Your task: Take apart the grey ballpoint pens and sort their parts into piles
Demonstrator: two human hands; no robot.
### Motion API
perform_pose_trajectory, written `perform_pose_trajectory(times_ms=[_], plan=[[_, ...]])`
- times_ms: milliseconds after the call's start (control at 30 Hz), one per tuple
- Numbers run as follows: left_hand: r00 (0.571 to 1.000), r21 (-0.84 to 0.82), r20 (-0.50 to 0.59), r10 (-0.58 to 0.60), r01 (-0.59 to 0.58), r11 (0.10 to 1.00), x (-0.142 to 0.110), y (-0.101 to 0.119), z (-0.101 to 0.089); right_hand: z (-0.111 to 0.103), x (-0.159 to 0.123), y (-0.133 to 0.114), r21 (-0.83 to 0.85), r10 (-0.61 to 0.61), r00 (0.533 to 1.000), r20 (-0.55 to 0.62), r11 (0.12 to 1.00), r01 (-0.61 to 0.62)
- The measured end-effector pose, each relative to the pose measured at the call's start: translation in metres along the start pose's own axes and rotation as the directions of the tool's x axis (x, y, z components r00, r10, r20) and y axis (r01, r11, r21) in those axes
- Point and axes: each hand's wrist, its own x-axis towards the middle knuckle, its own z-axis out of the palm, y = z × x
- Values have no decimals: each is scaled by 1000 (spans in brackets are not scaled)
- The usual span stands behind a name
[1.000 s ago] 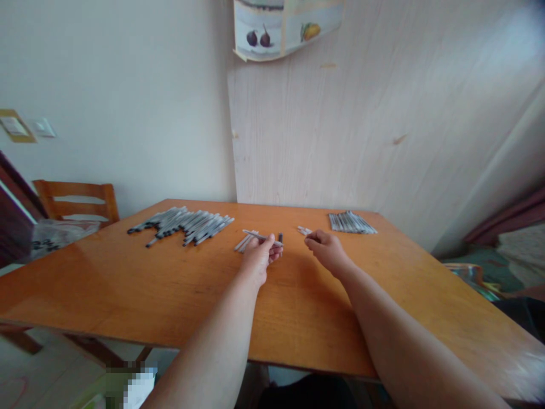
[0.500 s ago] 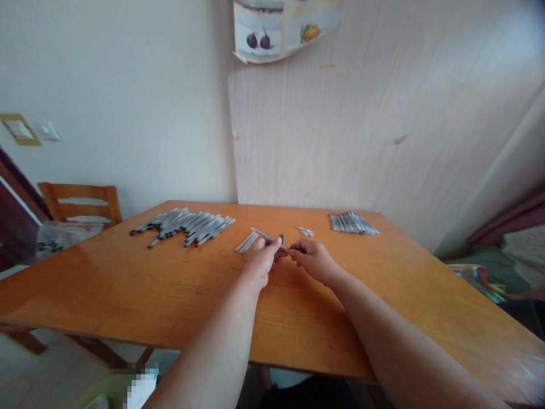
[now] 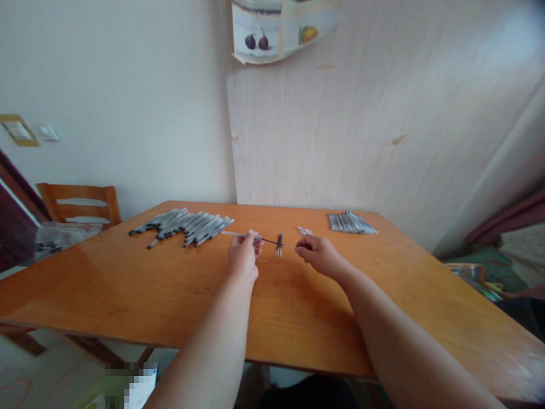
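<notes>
My left hand (image 3: 245,253) is closed on a clear pen barrel (image 3: 233,233), held nearly level and pointing left. From the right side of that hand a thin pen refill (image 3: 271,241), dark along much of its length and pale at its right end, stretches towards my right hand (image 3: 314,251). My right hand is pinched at the refill's pale end; the fingertips partly hide the grip. Below the refill, a few slim dark-and-pale refills (image 3: 278,249) lie side by side on the table. Small whitish pieces (image 3: 304,230) rest just beyond my right hand.
A large heap of clear pens with black ends (image 3: 183,224) spreads over the left of the wooden table (image 3: 170,301). Towards the back right lies a neat row of grey pens (image 3: 352,222). A wooden chair (image 3: 80,199) and a plastic bag (image 3: 63,236) are beyond the left edge.
My hands have drawn apart, the left moving leftwards with the barrel. A length of refill now shows between them. The small refills on the table have come into fuller view.
</notes>
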Motion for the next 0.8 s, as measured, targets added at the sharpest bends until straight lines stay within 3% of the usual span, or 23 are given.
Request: perform_pose_trajectory(times_ms=[200, 333, 467, 633, 800], plan=[[974, -15, -212, 81, -86, 996, 11, 4, -8, -9, 1, 10, -65, 94, 995, -44, 993, -97], [974, 47, -209, 89, -81, 996, 10, 4, -7, -5, 2, 9, -257, 204, 965, -162, 936, -241], [978, 102, -187, 98, -80, 992, 8, 3, -5, 4, 1, 0, -422, 304, 933, -191, 833, -358], [981, 126, -167, 96, -76, 989, 9, 0, -5, 16, 1, -7, -530, 360, 915, -180, 749, -399], [984, 147, -156, 91, -68, 987, 7, -2, -3, 25, 2, -10, -578, 378, 914, -146, 717, -389]])
